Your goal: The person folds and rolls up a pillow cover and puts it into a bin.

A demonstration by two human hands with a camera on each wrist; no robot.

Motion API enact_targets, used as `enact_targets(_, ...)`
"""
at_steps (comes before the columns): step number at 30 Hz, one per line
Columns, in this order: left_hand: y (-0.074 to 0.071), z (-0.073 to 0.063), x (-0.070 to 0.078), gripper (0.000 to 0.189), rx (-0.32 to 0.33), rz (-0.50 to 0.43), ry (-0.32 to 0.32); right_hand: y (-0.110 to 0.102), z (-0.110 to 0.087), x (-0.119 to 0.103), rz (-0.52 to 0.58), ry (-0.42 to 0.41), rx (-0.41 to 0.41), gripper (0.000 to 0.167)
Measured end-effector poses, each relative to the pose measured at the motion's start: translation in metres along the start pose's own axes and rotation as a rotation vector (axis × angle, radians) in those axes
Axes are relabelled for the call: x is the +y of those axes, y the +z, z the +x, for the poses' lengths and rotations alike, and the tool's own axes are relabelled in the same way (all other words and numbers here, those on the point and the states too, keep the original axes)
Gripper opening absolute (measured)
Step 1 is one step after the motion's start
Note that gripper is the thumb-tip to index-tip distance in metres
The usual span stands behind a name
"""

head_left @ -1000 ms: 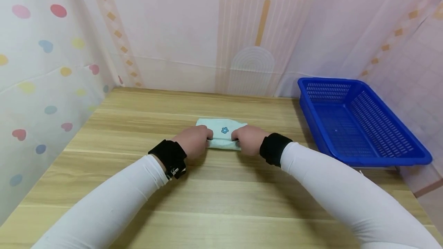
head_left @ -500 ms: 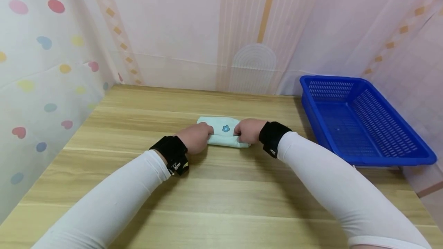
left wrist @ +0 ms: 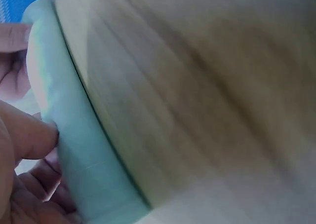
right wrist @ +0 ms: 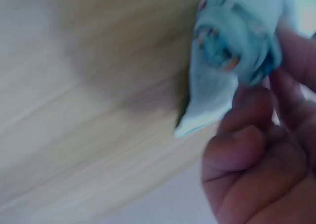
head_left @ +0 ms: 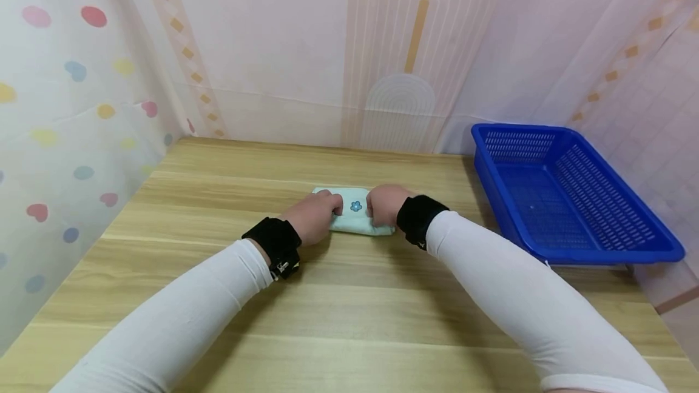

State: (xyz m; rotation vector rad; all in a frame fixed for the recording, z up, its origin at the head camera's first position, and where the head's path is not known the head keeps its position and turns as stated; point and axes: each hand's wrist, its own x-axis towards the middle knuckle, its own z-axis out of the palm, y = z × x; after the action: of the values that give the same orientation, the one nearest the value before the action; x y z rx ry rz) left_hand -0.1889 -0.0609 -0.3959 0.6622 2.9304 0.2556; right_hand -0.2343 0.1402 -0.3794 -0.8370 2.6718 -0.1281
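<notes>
A mint-green cloth [head_left: 352, 224] with a small blue flower [head_left: 356, 205] lies across the middle of the wooden table, its near side rolled up. My left hand [head_left: 314, 217] grips the left part of the roll; in the left wrist view its thumb [left wrist: 32, 135] presses the smooth rolled cloth [left wrist: 89, 150]. At the right end, my right hand [head_left: 386, 204] pinches the roll between thumb and curled fingers. Coiled layers with coloured print show at the roll's end [right wrist: 232, 44] in the right wrist view, and a flat cloth corner [right wrist: 202, 110] lies beneath.
A blue plastic basket [head_left: 508, 211] with slotted walls stands at the table's right side. Behind the wooden table [head_left: 349, 320] hangs a pale patterned curtain [head_left: 273, 47]; another with coloured dots and hearts [head_left: 71, 138] hangs at the left.
My right hand has shifted slightly left and away along the roll, and my left hand slightly right. More of the roll's right end shows. The basket stays in place.
</notes>
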Motion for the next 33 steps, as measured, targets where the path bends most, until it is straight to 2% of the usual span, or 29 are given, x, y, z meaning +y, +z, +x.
enact_targets(4, 0.008, -0.002, 0.001, 0.024, 0.13, 0.216, 0.118, 0.016, -0.006, -0.009, -0.146, -0.088, 0.147, 0.01)
enact_targets(6, 0.009, -0.006, 0.003, 0.024, 0.163, 0.297, 0.152, 0.022, -0.013, -0.015, -0.211, -0.104, 0.2, 0.008)
enact_targets(8, 0.009, -0.01, 0.004, 0.024, 0.169, 0.343, 0.16, 0.029, -0.021, -0.02, -0.268, -0.098, 0.239, 0.007)
enact_targets(13, 0.008, -0.021, 0.01, 0.028, 0.133, 0.366, 0.147, 0.045, -0.036, -0.028, -0.344, -0.066, 0.301, 0.008)
enact_targets(19, 0.012, -0.022, 0.009, 0.022, 0.138, 0.412, 0.181, 0.053, -0.045, -0.03, -0.408, -0.108, 0.383, 0.009)
enact_targets(28, 0.012, -0.017, 0.008, 0.024, 0.158, 0.358, 0.141, 0.05, -0.044, -0.026, -0.427, -0.131, 0.388, 0.008)
enact_targets(33, 0.012, -0.015, 0.006, 0.023, 0.167, 0.348, 0.144, 0.049, -0.044, -0.024, -0.414, -0.132, 0.385, 0.008)
